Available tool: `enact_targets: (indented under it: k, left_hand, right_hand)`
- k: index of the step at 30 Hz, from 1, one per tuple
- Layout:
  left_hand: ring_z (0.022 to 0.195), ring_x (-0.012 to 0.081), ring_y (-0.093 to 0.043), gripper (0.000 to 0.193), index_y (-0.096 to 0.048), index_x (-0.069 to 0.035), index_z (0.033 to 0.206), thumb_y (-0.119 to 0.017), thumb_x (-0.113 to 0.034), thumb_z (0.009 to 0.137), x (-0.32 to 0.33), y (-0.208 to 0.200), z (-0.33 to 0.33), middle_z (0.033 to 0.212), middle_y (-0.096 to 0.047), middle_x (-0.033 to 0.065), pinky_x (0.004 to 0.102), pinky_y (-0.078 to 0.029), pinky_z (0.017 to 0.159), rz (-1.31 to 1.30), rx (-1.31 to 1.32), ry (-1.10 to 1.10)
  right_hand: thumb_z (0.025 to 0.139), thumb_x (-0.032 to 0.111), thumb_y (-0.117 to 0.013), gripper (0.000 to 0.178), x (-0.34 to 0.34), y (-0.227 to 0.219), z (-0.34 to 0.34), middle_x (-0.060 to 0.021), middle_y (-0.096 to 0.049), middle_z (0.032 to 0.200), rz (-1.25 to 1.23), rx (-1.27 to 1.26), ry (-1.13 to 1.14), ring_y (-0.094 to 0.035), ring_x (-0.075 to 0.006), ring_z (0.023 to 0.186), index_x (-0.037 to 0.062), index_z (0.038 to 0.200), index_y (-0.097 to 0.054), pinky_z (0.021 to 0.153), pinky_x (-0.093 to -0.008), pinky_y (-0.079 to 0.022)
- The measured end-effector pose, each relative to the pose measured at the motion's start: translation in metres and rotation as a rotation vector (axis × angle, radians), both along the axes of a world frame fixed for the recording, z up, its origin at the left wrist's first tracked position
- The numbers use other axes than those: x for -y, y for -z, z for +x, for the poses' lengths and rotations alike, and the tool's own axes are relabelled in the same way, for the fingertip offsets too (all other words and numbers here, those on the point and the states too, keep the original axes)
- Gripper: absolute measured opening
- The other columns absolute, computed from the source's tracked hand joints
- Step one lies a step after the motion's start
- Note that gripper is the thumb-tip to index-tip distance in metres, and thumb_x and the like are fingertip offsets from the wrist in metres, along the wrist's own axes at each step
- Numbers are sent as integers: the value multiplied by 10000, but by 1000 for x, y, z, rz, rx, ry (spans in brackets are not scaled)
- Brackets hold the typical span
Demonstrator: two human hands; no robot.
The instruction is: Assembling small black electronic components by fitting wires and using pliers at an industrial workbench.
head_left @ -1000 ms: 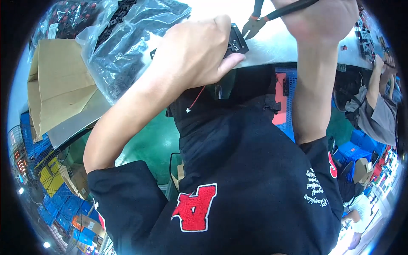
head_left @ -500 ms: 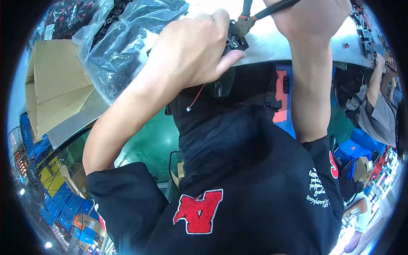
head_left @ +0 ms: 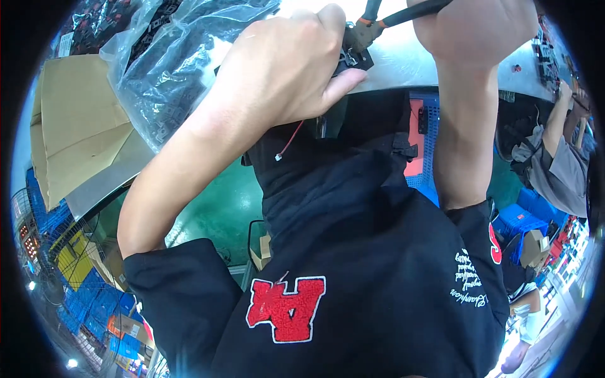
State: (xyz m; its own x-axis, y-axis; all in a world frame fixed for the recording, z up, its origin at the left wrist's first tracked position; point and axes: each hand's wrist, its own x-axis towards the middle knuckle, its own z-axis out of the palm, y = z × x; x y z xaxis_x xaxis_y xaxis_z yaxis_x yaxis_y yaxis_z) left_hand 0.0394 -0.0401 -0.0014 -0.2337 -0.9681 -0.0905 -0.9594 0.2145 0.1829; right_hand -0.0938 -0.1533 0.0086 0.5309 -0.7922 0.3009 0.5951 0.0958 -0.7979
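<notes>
At the worktable's near edge my left hand [head_left: 283,69] is closed around a small black part [head_left: 360,62] with shiny metal pieces on it. Its thumb presses along the near side, and the hand hides much of the part. My right hand [head_left: 476,31], cut off by the upper edge, grips the dark handle of a pair of pliers [head_left: 363,33] with orange-brown near the joint. The pliers' jaws are against the black part, beside my left fingertips. Below my left hand hangs a red wire [head_left: 291,140] with a small white connector at its end.
Clear plastic bags [head_left: 170,82] of small black parts lie on the table's left, beside a cardboard piece [head_left: 82,126]. More black parts [head_left: 547,60] and a small red piece [head_left: 517,68] lie right. Blue crates [head_left: 520,220] and another person [head_left: 554,164] are farther right.
My right hand has shifted slightly to the right with the pliers, and the black part has moved a little the same way. Both grips stay the same.
</notes>
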Motion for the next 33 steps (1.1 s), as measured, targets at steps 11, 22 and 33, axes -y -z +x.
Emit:
enact_targets:
  k: [11, 22, 33]
  left_hand:
    - [704, 312, -714, 502, -594, 19, 875, -709, -470, 869, -9, 34, 6, 707, -662, 148, 375, -584, 595, -409, -79, 50]
    - [708, 313, -710, 494, -604, 21, 878, -722, -458, 861, -9, 34, 2, 760, -666, 163, 379, -590, 619, -311, -56, 14]
    - [650, 379, -671, 487, -521, 45, 906, -641, -427, 916, -3, -2, -3, 748, -634, 233, 394, -539, 565, -25, 30, -30]
  right_hand:
    - [934, 410, -368, 592, -44, -12, -15, -186, -625, 932, 38, 184, -16, -565, -237, 801, -102, 1164, -556, 734, -359, -464]
    - [938, 425, -369, 605, -65, -11, -11, -176, -617, 962, -10, 23, 401, -556, -231, 818, -96, 1192, -542, 733, -358, -450]
    - [966, 381, -340, 494, -42, 8, -13, -75, -519, 883, -157, -122, 512, -484, -182, 789, -34, 1132, -552, 726, -328, -416]
